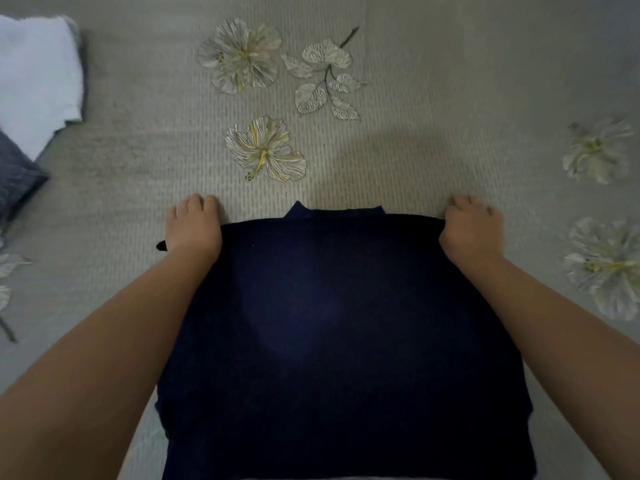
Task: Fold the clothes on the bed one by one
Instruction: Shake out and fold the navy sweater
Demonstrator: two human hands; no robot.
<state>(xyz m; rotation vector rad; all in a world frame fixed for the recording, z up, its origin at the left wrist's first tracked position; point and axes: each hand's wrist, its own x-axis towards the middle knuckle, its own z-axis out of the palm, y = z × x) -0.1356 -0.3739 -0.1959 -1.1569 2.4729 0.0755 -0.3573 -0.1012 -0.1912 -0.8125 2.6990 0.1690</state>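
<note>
- A dark navy garment (346, 323) is lying spread on the bed (433, 116), directly below the camera, its collar end pointing away from the person.
- The left hand (194, 223) is gripping the garment's far left corner, with fingers curled down over the edge onto the bedspread.
- The right hand (472, 225) is gripping the far right corner the same way, knuckles up and fingers tucked under.
- Both forearms are reaching out along the garment's two sides.
- Printed pale flowers (265, 150) are showing on the grey ribbed bedspread beyond the garment.
- A white folded cloth (34, 77) is sitting at the far left edge, resting on a blue-grey striped fabric (15, 174), well apart from the garment.
</note>
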